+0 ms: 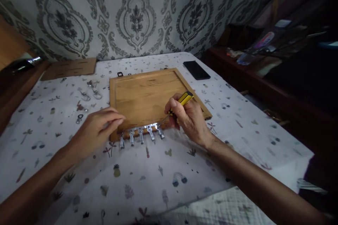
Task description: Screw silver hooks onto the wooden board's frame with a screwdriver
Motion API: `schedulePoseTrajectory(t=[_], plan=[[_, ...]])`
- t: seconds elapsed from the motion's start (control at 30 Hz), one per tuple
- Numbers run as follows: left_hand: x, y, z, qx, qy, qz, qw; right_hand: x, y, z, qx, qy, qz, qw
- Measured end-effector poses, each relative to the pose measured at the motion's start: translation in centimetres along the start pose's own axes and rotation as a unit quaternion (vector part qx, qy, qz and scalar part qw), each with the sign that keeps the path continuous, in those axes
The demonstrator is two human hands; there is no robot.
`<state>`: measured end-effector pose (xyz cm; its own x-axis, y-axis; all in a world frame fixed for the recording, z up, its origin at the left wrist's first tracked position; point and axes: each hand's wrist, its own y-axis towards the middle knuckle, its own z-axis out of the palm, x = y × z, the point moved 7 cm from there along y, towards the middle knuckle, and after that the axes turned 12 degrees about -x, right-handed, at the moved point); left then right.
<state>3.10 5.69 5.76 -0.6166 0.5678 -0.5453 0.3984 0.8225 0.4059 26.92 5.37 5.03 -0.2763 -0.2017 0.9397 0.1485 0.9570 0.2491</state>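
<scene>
A framed wooden board (145, 95) lies flat on the cloth-covered table. Along its near edge runs a metal hook rail (141, 135) with several shiny hooks hanging past the edge. My right hand (191, 121) is closed around a yellow-and-black screwdriver (182, 100), tilted so that its shaft points down at the rail's right end. Whether the tip sits in a screw is too small to tell. My left hand (99, 128) hovers by the board's near left corner, thumb and fingertips pinched together; anything between them is too small to make out.
A black phone (196, 70) lies beyond the board's right corner. Flat brown cardboard (70, 68) rests at the back left. Small metal rings and clips (92, 91) are scattered left of the board. A plastic bottle (260, 47) lies on dark furniture at the right.
</scene>
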Motion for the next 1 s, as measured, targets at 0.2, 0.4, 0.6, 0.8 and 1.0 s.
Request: schedulePoseTrajectory(t=[0.2, 0.4, 0.6, 0.8, 1.0], plan=[[-3.5, 2.1, 6.3, 0.118, -0.022, 0.066, 0.991, -0.1, -0.4, -0.3, -0.02, 0.011, -0.01, 1.0], [-2.7, 2.2, 8.0, 0.119, -0.011, 0.064, 0.991, -0.7, -0.4, -0.4, -0.023, 0.025, -0.003, 0.999], [-2.7, 2.1, 7.9, 0.127, -0.016, 0.072, 0.989, -0.8, -0.3, -0.4, -0.029, 0.028, -0.009, 0.999], [-2.9, 2.2, 7.7, 0.121, -0.022, 0.074, 0.99, -0.6, -0.2, -0.5, -0.034, 0.03, -0.012, 0.999], [-2.6, 2.2, 7.9, 0.132, -0.018, 0.071, 0.988, -0.6, -0.3, -0.5, -0.032, 0.035, -0.004, 0.999]])
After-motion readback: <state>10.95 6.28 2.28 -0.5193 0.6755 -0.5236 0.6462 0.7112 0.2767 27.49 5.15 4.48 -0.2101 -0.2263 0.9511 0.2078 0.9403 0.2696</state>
